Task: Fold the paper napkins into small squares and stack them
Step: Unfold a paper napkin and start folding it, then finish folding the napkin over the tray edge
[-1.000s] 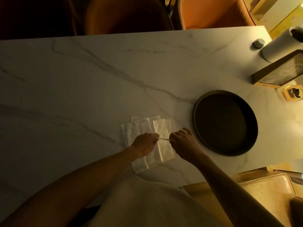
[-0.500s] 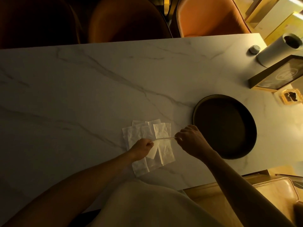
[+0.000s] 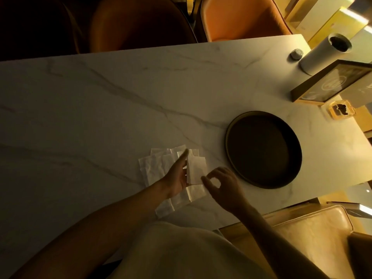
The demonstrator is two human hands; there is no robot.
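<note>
A loose pile of white paper napkins (image 3: 153,168) lies on the marble table (image 3: 100,107) near its front edge. Above the pile's right side I hold a small folded napkin (image 3: 195,168). My left hand (image 3: 177,176) lies along its left edge, fingers stretched forward and thumb under it. My right hand (image 3: 221,184) sits just to its right, thumb and forefinger curled into a ring whose tips meet at the napkin's lower right corner.
A dark round tray (image 3: 228,137) sits on the table right of the napkins. At the far right corner stand a paper roll (image 3: 320,57), a framed sign (image 3: 330,83), a small glass dish (image 3: 341,110) and a grey knob (image 3: 296,53). Orange chairs (image 3: 241,19) line the far side.
The strip that was stretched between both pinching hands is now a small folded piece. My left hand has opened out along it, and my right hand has dropped to its lower right corner.
</note>
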